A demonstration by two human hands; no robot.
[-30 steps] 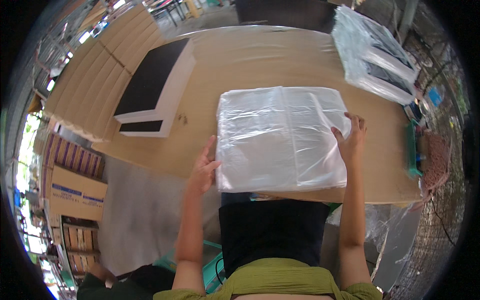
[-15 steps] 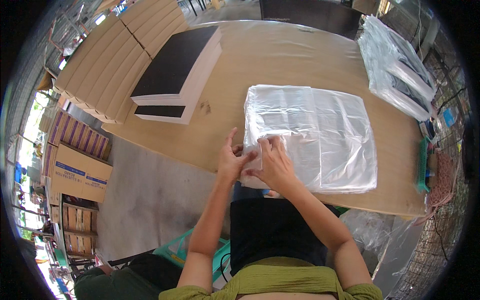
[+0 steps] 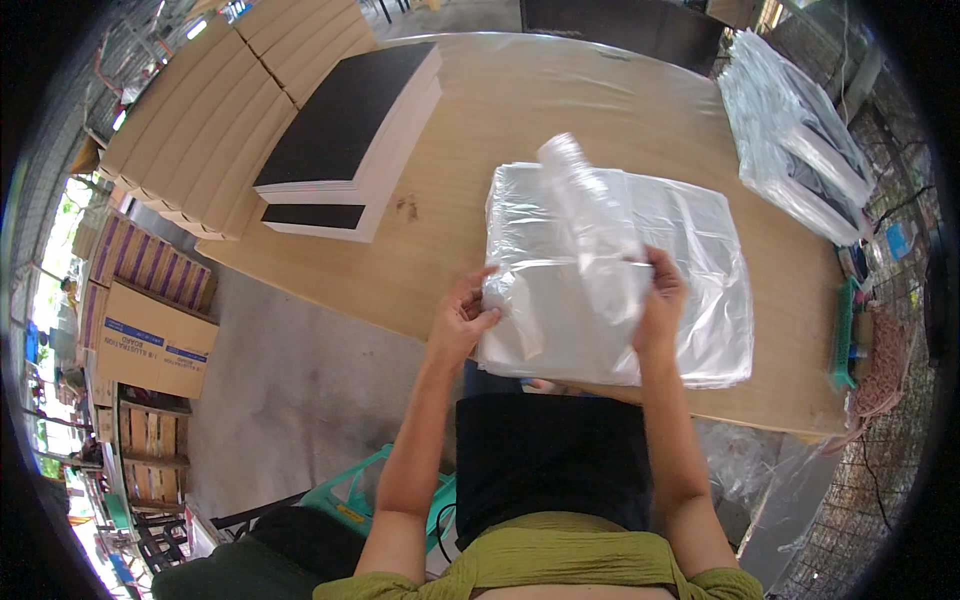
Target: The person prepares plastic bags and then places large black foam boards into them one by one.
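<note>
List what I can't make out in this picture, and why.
Head view:
Clear plastic stack: layers too thin to count.
Lifted plastic: blurred, so its folds are unclear.
Right hand: finger positions blurred.
Brown cartons: far end cut off by the top edge.
Person at lower left: cut off by the bottom edge.

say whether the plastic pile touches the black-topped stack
Apart: the head view shows bare tabletop between the plastic pile and the black-topped stack.
</note>
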